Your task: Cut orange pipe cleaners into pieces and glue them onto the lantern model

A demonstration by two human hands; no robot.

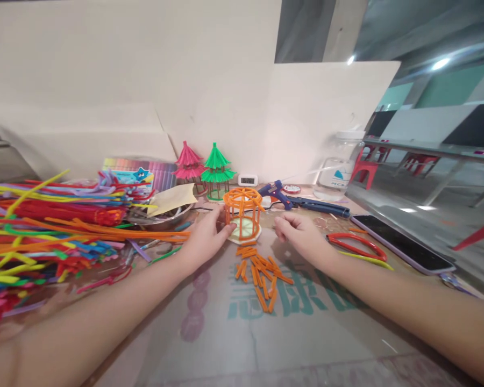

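An orange round frame of pipe cleaners (243, 198) stands upright on a pale base (250, 230) at mid-table. Its left side is held by my left hand (210, 231), the thumb near the base and the fingers behind a post. My right hand (300, 231) is curled just above the table, to the right of the frame and apart from it; whether its fingertips pinch anything is hidden. In front of the frame lies a loose pile of short orange pieces (262, 271).
Bundles of coloured pipe cleaners (52, 231) cover the left. Pink (189, 161) and green (216, 166) towers, a clock (247, 179) and a blue glue gun (276, 192) stand behind. Red-handled pliers (357, 244), a phone (401, 242) and a clear bottle (336, 166) are right.
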